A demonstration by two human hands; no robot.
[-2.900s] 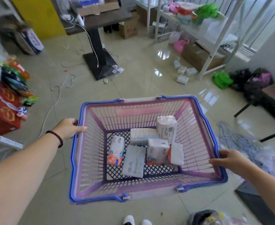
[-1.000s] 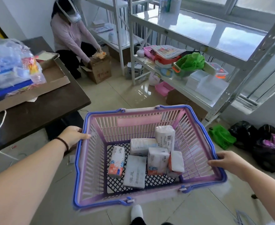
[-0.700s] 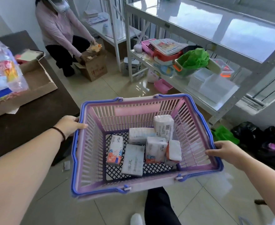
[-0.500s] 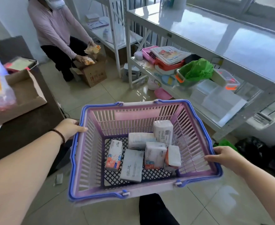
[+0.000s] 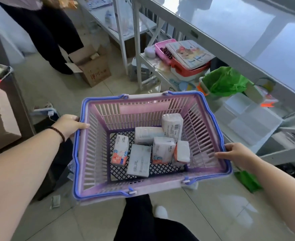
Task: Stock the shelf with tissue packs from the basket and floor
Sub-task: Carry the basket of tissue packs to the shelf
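Note:
I hold a pink plastic basket [image 5: 98, 136] with a blue rim in front of me, above the floor. My left hand [image 5: 68, 125] grips its left rim and my right hand [image 5: 235, 153] grips its right rim. Several tissue packs [image 5: 163, 150] lie on the basket's mesh bottom, some white and some with orange print. A white metal shelf unit [image 5: 230, 54] stands just beyond and to the right of the basket, with a glossy top board.
The shelf's lower level holds a pink box [image 5: 162, 49], an orange case [image 5: 190, 66], a green bag [image 5: 225, 80] and clear plastic bins [image 5: 247, 117]. Another person [image 5: 44, 32] stands at the far left by an open cardboard box [image 5: 92, 68]. A dark table [image 5: 5, 105] is at my left.
I have carried the basket closer to the white shelf and my view has tilted down. The other person has risen from crouching to standing.

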